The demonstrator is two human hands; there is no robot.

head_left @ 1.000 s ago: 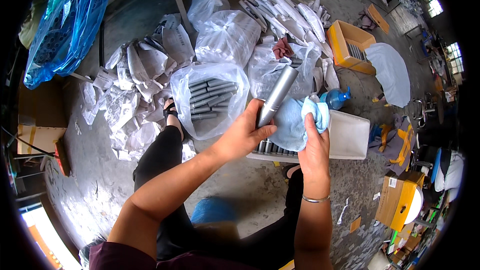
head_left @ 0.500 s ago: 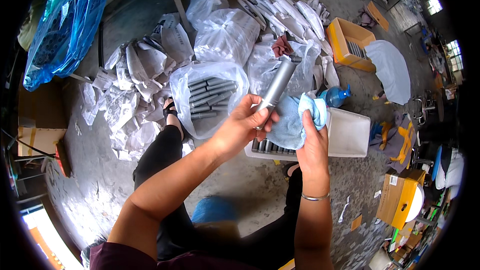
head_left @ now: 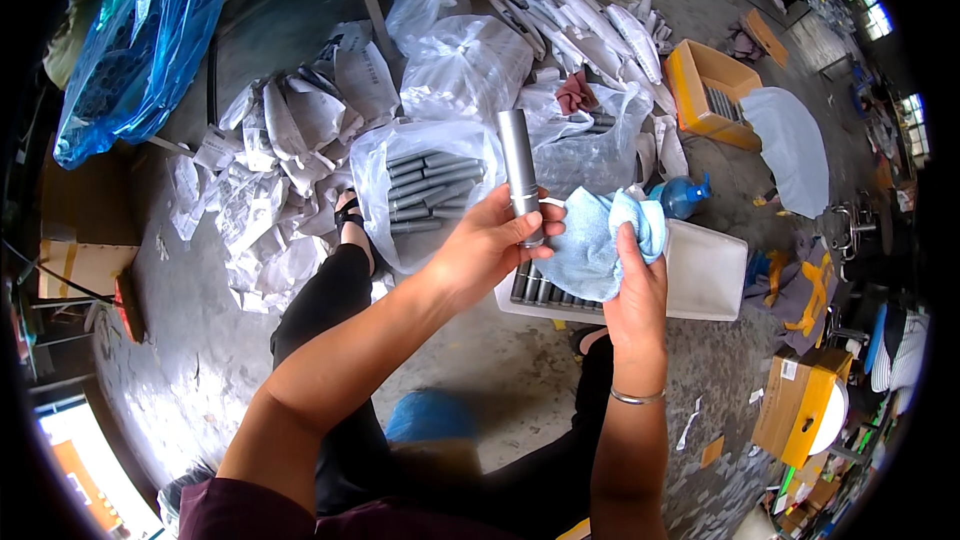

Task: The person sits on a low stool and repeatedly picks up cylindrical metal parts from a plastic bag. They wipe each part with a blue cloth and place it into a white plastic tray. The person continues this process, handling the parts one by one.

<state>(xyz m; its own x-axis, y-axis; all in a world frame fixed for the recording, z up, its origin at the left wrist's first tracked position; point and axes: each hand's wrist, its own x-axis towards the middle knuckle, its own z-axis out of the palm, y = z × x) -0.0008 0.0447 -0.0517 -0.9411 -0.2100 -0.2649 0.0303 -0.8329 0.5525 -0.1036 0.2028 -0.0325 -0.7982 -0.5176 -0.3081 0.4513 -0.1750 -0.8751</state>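
Observation:
My left hand [head_left: 492,240] is closed around the lower end of a grey metal tube [head_left: 518,160], which stands nearly upright. A light blue cloth [head_left: 592,245] hangs from my right hand [head_left: 636,290], pinched between thumb and fingers. The cloth's left edge is close beside the left fingertips; whether they touch is unclear. Below the cloth is a white tray [head_left: 705,312] with a row of dark tubes [head_left: 545,290] in its left part, partly hidden by hand and cloth. Left of my left hand, a clear plastic bag [head_left: 372,225] stands open with several grey tubes [head_left: 430,185] stacked in it.
Crumpled paper [head_left: 270,180] lies on the floor at left. Full plastic bags [head_left: 465,65] and paper-wrapped rolls [head_left: 590,20] are farther off. A blue bottle [head_left: 680,198] stands behind the tray, a yellow-brown carton [head_left: 715,75] beyond it. Blue plastic-covered stock [head_left: 150,50] is at far left.
The tube has turned from leaning right to nearly upright, its top swinging left. The cloth stays in my right hand, and the whole view has shifted slightly.

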